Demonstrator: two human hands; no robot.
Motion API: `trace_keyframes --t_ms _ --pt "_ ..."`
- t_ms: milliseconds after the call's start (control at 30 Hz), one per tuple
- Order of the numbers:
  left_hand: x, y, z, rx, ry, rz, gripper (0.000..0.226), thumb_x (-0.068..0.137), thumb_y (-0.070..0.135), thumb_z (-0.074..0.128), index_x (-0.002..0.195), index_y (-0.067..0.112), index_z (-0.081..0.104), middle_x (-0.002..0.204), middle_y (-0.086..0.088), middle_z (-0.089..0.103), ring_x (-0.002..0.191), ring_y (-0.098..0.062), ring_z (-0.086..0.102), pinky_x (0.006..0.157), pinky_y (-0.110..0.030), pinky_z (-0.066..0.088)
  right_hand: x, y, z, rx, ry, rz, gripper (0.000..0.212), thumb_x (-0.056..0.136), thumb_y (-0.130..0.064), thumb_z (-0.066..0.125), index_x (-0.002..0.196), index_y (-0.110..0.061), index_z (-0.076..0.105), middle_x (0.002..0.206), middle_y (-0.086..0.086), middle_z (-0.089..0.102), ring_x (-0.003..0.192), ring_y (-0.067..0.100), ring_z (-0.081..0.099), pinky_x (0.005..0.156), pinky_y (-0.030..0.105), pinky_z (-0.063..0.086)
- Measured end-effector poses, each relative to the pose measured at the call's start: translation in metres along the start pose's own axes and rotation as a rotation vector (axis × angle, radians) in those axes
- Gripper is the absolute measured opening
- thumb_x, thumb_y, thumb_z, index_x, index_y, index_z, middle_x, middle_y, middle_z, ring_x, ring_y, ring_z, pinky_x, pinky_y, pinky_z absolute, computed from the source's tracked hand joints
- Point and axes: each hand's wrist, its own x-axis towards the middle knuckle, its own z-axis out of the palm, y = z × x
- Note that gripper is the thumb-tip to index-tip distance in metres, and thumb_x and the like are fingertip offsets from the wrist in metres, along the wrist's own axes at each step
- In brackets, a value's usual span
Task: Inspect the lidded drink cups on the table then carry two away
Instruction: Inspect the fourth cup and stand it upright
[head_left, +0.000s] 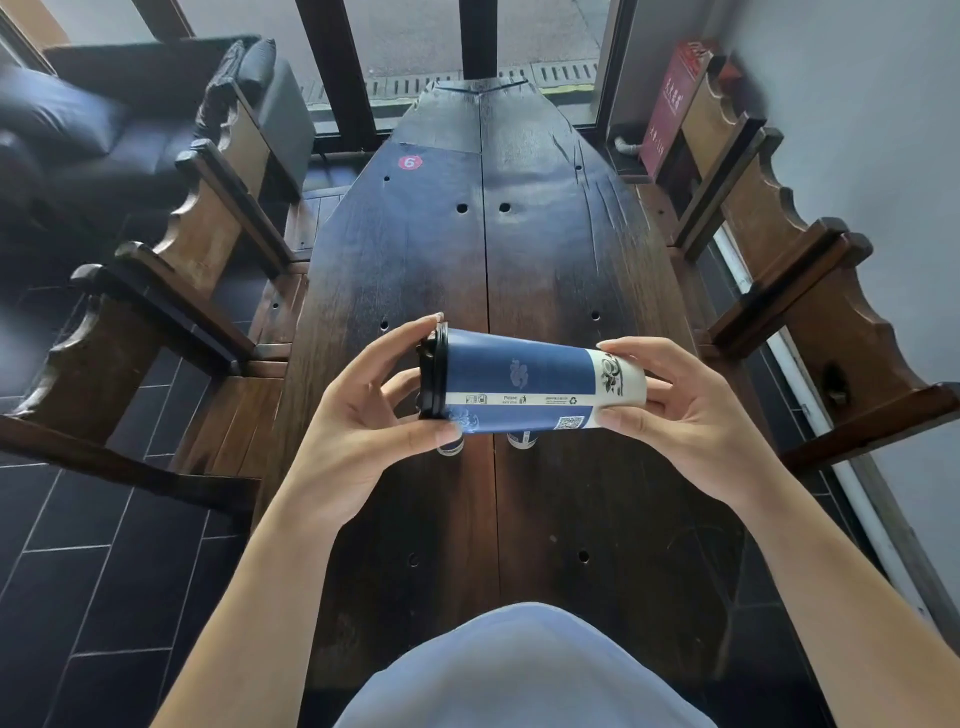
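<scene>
Both hands — left hand (363, 415), right hand (685, 410) — curl fingers round the sideways blue cup (519, 387).

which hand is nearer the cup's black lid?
Left. The left hand grips the blue cup at its black lid; the right hand holds the white base end, opposite the lid.

**Dark wooden table bearing two cups**

A long dark wooden table (545, 249), built from two planks meeting at a centre seam, is stretching toward the window. A red sticker (410, 162) marked 6 is sitting near its far left edge. Two cups (451, 446) (521, 439) are standing on it, mostly hidden.
</scene>
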Motion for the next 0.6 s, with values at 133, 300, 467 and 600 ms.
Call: trace_keyframes --t_ms 133,300,467,600 --pt "0.004 -0.001 0.004 -0.049 0.054 0.001 0.072 0.072 0.029 0.095 0.137 0.028 0.065 0.139 -0.003 0.064 0.127 -0.034 0.061 0.095 -0.047 0.057 -0.003 0.004 0.001 0.004 -0.056 0.08 0.06 0.077 -0.021 0.079 0.131 -0.022 0.054 0.11 -0.012 0.067 0.115 0.018 0.067 0.078 0.025 0.061" --pt "0.016 0.002 0.016 -0.145 0.076 -0.001 0.059 0.077 0.013 0.076 0.132 0.031 0.066 0.135 -0.002 0.065 0.123 -0.027 0.063 0.1 -0.049 0.053 -0.007 0.01 0.012 -0.113 -0.146 0.169 0.081 0.073 -0.033 0.088 0.141 -0.038 0.043 0.119 -0.008 0.061 0.115 0.012 0.066 0.084 0.025 0.06" --pt "0.029 0.01 0.035 -0.194 0.045 -0.027 0.071 0.075 0.015 0.08 0.14 0.03 0.058 0.137 -0.008 0.064 0.123 -0.025 0.065 0.1 -0.041 0.052 -0.007 0.01 0.023 -0.123 -0.232 0.173 0.084 0.075 -0.027 0.09 0.143 -0.04 0.04 0.131 -0.012 0.06 0.123 0.01 0.061 0.095 0.028 0.057" --pt "0.039 0.012 0.05 -0.186 0.025 -0.074 0.082 0.072 0.021 0.089 0.146 0.03 0.054 0.132 -0.011 0.068 0.12 -0.025 0.067 0.098 -0.038 0.053 -0.008 0.014 0.034 -0.14 -0.246 0.175 0.086 0.074 -0.019 0.092 0.14 -0.036 0.039 0.125 -0.018 0.063 0.119 0.008 0.064 0.093 0.025 0.057"
